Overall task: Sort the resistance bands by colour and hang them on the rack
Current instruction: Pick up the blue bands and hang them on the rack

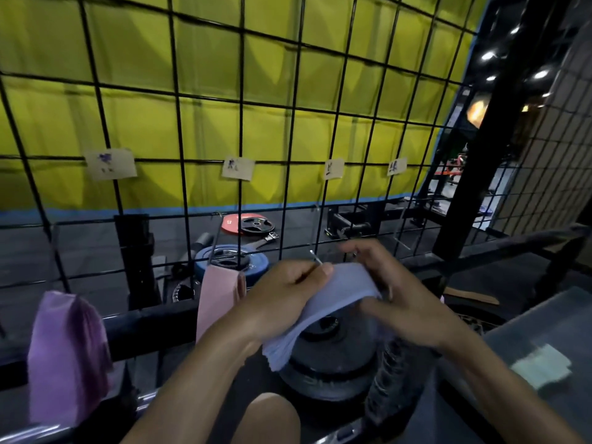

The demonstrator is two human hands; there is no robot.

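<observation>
- While both forearms reach forward before the black wire grid rack [243, 129], four paper labels [238, 168] hang on it.
- Purple bands [65, 357] and pink bands [217, 299] hang lower left.
- Left hand [282, 299] pinches the pale blue bands [323, 302] near a metal hook [315, 257]; fingers curled.
- Right hand [403, 296] grips their other side.

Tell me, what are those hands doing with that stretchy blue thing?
A person is hanging resistance bands on a black wire rack by colour. Both hands hold a pale blue band: the left hand pinches its top edge by a small metal hook, and the right hand grips the other side. A purple band and a pink band already hang to the left.
</observation>
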